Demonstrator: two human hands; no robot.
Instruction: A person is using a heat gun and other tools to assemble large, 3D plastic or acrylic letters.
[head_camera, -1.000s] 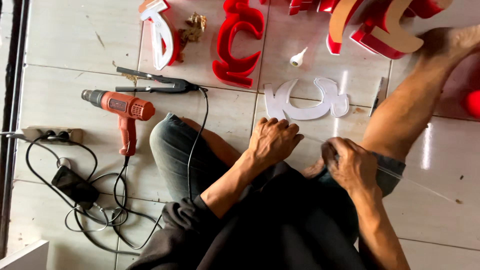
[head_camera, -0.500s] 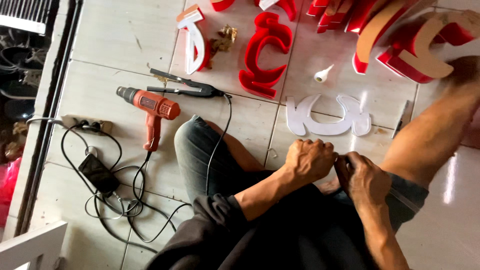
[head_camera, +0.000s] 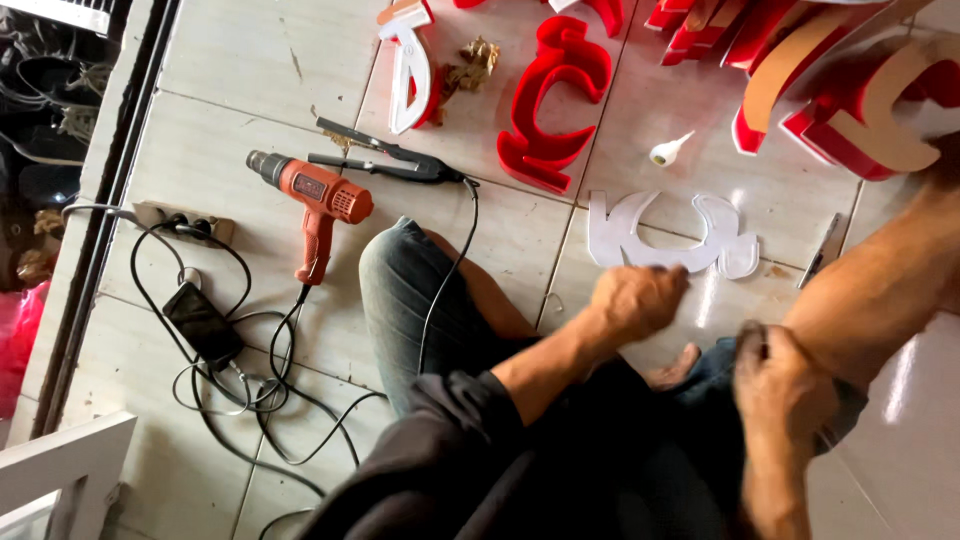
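Note:
I sit on a tiled floor with my legs bent. My left hand (head_camera: 640, 300) is closed in a fist just below a flat white cut-out shape (head_camera: 665, 240) lying on the tiles; nothing shows inside the fist. My right hand (head_camera: 782, 385) grips the rolled cuff of my jeans (head_camera: 715, 365) against my bare right leg (head_camera: 880, 290). A toe shows between the two hands. My left knee (head_camera: 405, 285) in grey jeans points toward an orange heat gun (head_camera: 320, 200).
A black corded hand tool (head_camera: 385, 162) lies beyond the heat gun. Red hollow letters (head_camera: 555, 100) and a pile of red and tan ones (head_camera: 850, 90) fill the top. A small white nozzle (head_camera: 668, 150), metal blade (head_camera: 820, 250), power strip (head_camera: 185, 222) and tangled cables (head_camera: 240, 390) lie around.
The view has shifted left and closer. My left fist moved up toward the white cut-out. My right hand dropped away from it onto the jeans cuff.

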